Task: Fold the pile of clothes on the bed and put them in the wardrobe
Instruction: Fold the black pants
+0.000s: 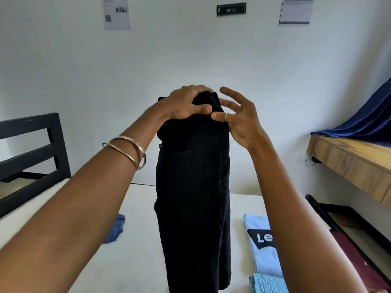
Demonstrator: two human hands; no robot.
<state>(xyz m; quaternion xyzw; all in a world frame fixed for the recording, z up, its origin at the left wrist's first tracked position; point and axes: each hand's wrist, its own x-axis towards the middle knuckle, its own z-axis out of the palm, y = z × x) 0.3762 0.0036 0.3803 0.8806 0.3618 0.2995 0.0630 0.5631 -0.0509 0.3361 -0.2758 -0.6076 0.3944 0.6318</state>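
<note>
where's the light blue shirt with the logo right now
In the head view the light blue shirt lies folded on the bed, lower right, just right of the hanging black trousers and partly behind the right forearm.

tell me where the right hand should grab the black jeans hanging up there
Likely the free top corner of the black jeans, from the right. The left hand already grips the top's left side, and the open right hand is beside that right edge, fingers spread.
</note>
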